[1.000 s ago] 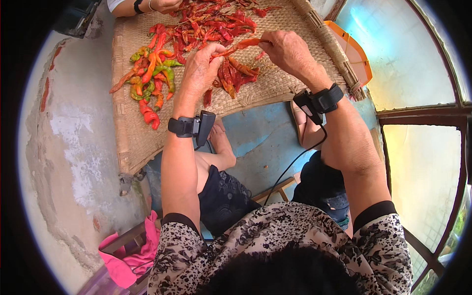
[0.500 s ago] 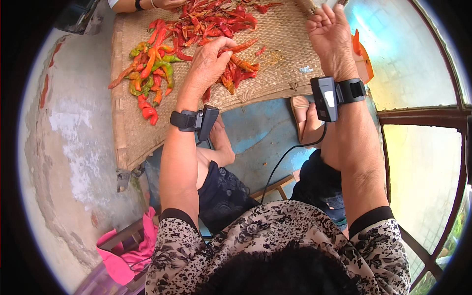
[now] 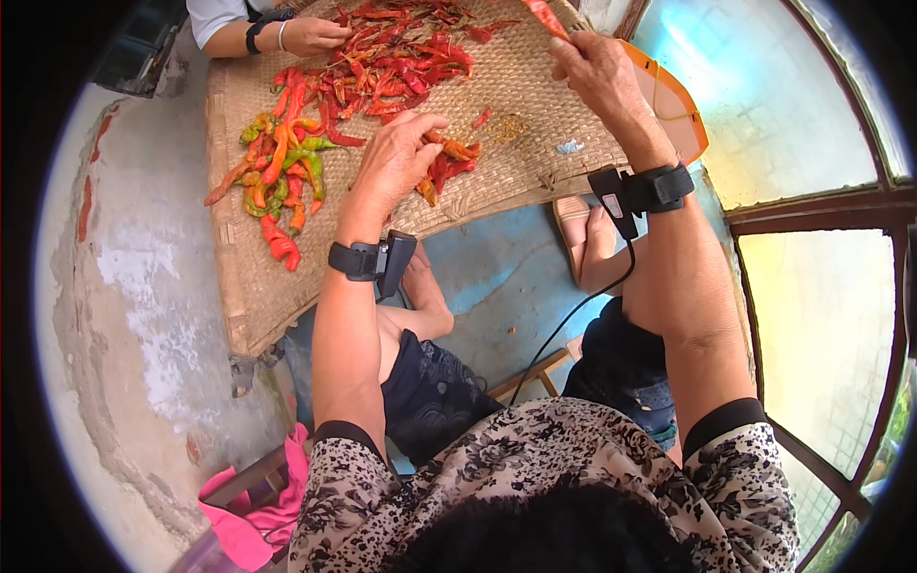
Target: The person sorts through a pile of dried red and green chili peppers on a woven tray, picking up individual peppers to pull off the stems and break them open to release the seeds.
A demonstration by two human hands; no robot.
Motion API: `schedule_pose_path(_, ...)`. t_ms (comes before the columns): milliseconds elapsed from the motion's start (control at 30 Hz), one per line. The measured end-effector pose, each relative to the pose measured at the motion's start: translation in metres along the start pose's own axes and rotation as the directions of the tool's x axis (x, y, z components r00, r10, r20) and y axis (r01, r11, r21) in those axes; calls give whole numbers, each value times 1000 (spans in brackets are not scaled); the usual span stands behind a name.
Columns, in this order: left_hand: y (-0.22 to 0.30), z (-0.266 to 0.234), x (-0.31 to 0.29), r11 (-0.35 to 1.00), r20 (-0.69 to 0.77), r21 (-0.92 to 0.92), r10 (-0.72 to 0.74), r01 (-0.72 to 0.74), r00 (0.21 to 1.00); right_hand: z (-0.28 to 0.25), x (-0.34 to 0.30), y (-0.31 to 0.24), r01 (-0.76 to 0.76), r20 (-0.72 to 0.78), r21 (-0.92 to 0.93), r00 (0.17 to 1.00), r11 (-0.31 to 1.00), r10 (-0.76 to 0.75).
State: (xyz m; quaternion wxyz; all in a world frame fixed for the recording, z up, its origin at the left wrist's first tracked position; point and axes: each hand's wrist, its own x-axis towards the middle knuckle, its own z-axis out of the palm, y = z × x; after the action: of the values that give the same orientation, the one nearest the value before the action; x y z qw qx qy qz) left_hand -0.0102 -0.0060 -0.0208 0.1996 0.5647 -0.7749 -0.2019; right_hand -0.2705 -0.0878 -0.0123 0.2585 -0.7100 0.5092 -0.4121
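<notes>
My right hand (image 3: 607, 81) is raised over the mat's far right side, back of the hand up. A red dried chili pepper (image 3: 546, 17) is pinched in its fingertips, pointing away and left. My left hand (image 3: 394, 160) is low over a small cluster of orange and red chili peppers (image 3: 458, 150) by the mat's near edge. Its fingers are bent, with thumb and index finger apart; its other fingertips are hidden, as is any contact with the peppers. Beyond it spreads a large heap of dried red chili peppers (image 3: 396, 72).
Fresher red, orange and green peppers (image 3: 287, 172) lie on the left of the woven mat (image 3: 258, 306). A co-worker's hand (image 3: 315, 36) touches the heap's far left. An orange-rimmed container (image 3: 690, 129) stands by the right window. Crumbs and a whitish scrap (image 3: 570, 146) lie on the mat.
The view has shifted slightly. My right hand has turned from palm up to back up, and a red chili pepper now shows in it. My left thumb and index finger have parted.
</notes>
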Motion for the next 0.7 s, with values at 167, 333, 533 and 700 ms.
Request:
schedule_pose_path(167, 3, 22, 1, 949, -6, 177, 267, -261, 964, -11, 8, 27, -159, 39, 949, 916, 272, 399)
schedule_pose_path(333, 12, 22, 6, 952, -28, 231, 215, -203, 976, -8, 1, 3, -51, 96, 994, 846, -100, 525)
schedule_pose_path(533, 0, 2, 12, 852, -130, -507, -224, 129, 966, 23, -16, -35, -175, 263, 473, 963, 863, 51)
schedule_pose_path(700, 13, 5, 13, 579, 10, -802, -234, 148, 972, 53, -24, -37, 115, 328, 242, 925, 963, -193)
